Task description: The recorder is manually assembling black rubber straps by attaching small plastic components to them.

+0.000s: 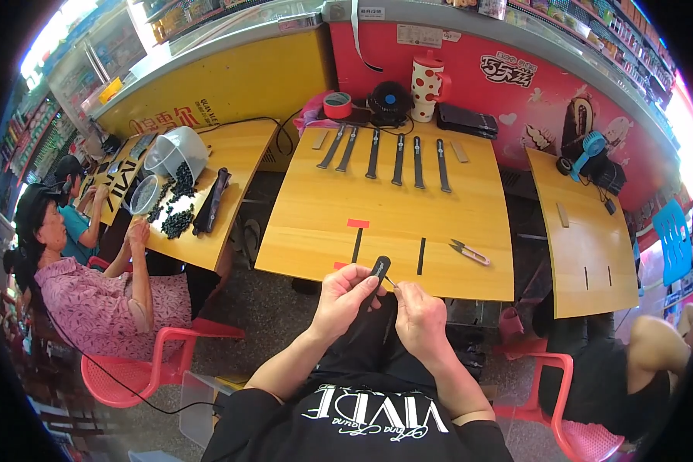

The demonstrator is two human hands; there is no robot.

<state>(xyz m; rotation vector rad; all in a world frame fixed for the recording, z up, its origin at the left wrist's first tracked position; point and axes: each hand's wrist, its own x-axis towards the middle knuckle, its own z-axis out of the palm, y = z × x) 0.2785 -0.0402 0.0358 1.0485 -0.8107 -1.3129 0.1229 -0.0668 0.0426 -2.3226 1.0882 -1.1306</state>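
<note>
My left hand is closed on a flat black strap-like piece. Its rounded end, with small pale print, points up past my thumb. Beside it my right hand pinches a thin dark piece that reaches toward the strap; its kind is hard to tell, and my fingers hide most of it. Both hands are just off the near edge of the wooden table. Thread snips with a pinkish handle lie on the right of the tabletop. Several similar black straps lie in a row toward the far side.
A red tape roll, a black fan, a polka-dotted tumbler and a black pouch stand along the back. At the left table, a person sits by a pile of small black parts. Another person sits at right.
</note>
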